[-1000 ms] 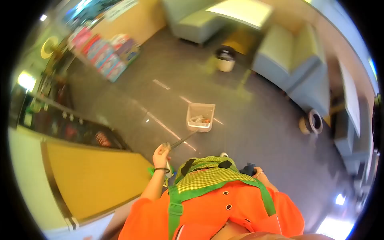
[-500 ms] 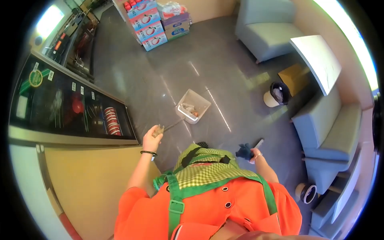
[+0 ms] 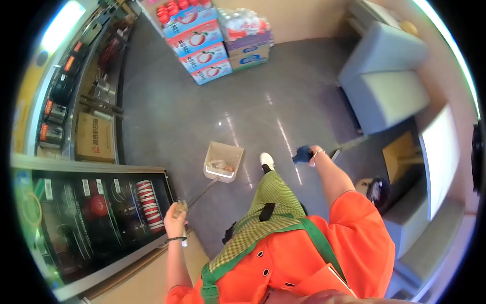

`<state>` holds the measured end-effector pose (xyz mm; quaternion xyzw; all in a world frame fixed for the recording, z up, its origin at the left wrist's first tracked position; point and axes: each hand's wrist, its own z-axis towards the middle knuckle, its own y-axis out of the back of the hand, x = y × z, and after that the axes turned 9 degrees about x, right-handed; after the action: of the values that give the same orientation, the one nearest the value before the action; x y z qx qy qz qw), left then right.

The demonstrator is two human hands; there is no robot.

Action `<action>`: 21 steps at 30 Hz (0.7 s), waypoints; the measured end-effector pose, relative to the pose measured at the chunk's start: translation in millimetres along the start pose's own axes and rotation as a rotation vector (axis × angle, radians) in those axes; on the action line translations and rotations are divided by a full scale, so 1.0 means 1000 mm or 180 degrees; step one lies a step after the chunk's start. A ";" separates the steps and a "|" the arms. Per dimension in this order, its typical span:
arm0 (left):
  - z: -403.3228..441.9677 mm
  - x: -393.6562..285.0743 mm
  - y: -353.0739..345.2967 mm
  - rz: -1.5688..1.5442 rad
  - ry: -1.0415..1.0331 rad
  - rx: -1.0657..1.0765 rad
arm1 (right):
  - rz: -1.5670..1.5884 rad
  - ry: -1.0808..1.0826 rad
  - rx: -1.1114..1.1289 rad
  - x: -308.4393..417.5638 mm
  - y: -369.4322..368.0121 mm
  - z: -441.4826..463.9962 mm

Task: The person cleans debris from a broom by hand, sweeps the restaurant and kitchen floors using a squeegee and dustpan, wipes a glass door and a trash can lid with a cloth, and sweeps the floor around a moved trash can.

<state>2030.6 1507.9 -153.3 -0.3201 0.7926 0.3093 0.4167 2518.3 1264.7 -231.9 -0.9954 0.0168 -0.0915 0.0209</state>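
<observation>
My left hand point(image 3: 174, 219) is closed round the brownish top of a long thin handle. That handle runs down to a whitish dustpan point(image 3: 225, 158) standing on the floor, with crumpled litter point(image 3: 221, 165) inside. Out to the right, my right hand point(image 3: 316, 153) grips a bunched dark blue cloth-like thing point(image 3: 302, 154); its exact kind is unclear. A grey bar-like end point(image 3: 336, 154) shows just beyond that wrist, and I cannot tell whether the hand holds it too.
A glass-fronted cabinet point(image 3: 109, 213) stands at the left, below shelves with a cardboard box point(image 3: 95, 136). Stacked drink cartons point(image 3: 205, 53) are ahead. Grey seats point(image 3: 387, 99), a white table point(image 3: 439, 157) and a lined bin point(image 3: 375, 191) line the right. Grey floor point(image 3: 192, 111) lies between.
I have moved forward, and a white shoe now shows ahead. The dustpan has come nearer and sits further left in view. My right arm has swung forward with the blue thing.
</observation>
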 end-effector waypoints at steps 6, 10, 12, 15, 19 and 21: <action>0.105 -0.061 -0.025 0.0184 0.0334 -0.0053 | -0.1277 -0.0104 0.0832 0.128 -0.172 0.074; 0.138 -0.079 -0.031 0.0243 0.0559 -0.0133 | -0.2591 -0.0028 0.0624 0.183 -0.249 0.135; 0.161 -0.096 -0.025 0.0297 0.0778 -0.0193 | -0.3215 -0.0259 0.0370 0.201 -0.303 0.170; 0.180 -0.105 -0.022 0.0237 0.0896 -0.0307 | -0.4838 -0.0293 -0.0078 0.208 -0.350 0.196; 0.180 -0.098 -0.012 0.0443 0.0927 -0.0220 | -0.6313 -0.0085 -0.1091 0.191 -0.345 0.236; 0.186 -0.099 -0.012 0.0269 0.0896 -0.0273 | -0.8707 0.0037 -0.0119 0.156 -0.334 0.165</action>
<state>2169.8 1666.0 -157.1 -0.3442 0.8420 0.3122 0.2740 2712.3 1598.8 -351.0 -0.2171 -0.9702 -0.0428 -0.0988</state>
